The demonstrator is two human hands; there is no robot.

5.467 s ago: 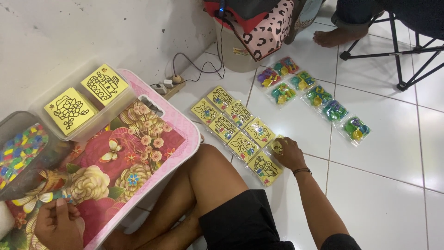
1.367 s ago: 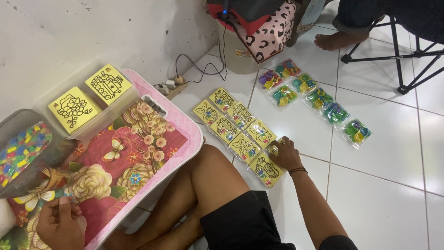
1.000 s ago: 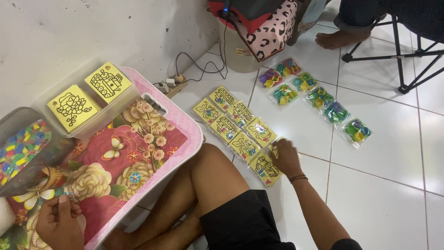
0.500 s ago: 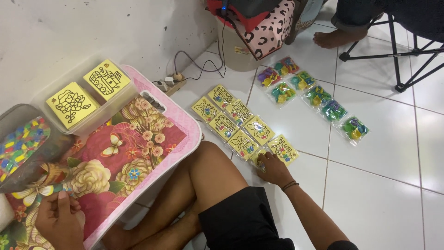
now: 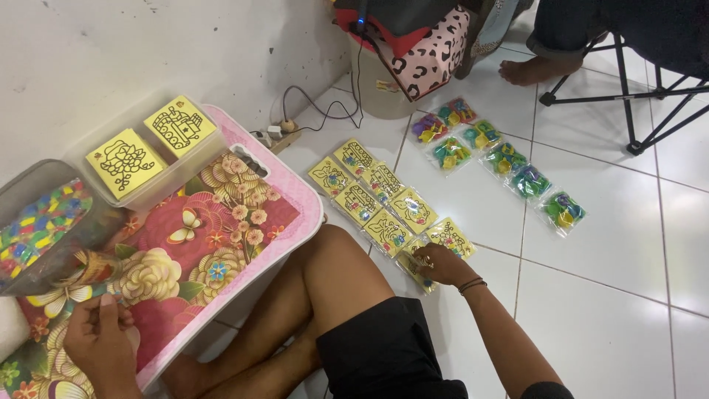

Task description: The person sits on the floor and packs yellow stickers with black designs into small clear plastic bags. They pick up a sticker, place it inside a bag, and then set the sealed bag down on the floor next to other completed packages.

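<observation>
My right hand (image 5: 437, 266) rests on the floor at the near end of two rows of yellow picture cards (image 5: 384, 203) in clear sleeves. Its fingers pinch the nearest yellow card (image 5: 408, 264). Another card (image 5: 450, 236) lies just beyond the hand. My left hand (image 5: 100, 336) is at the lower left on the floral pink tray table (image 5: 221, 222), fingers curled on a small colourful packet (image 5: 74, 294). My bare legs lie between the two hands.
A clear box (image 5: 151, 159) holding two yellow cards and a grey tub with a bag of coloured pieces (image 5: 40, 225) sit on the tray. Several small bags of coloured bits (image 5: 491, 151) lie on the white tiles. Beyond are a power strip (image 5: 269, 137), a bucket (image 5: 384, 81), a folding chair (image 5: 650, 81) and another person's foot (image 5: 528, 70).
My right hand has slid back toward my body from the far end of the card row onto the nearest card, uncovering one card. My left hand has stayed put.
</observation>
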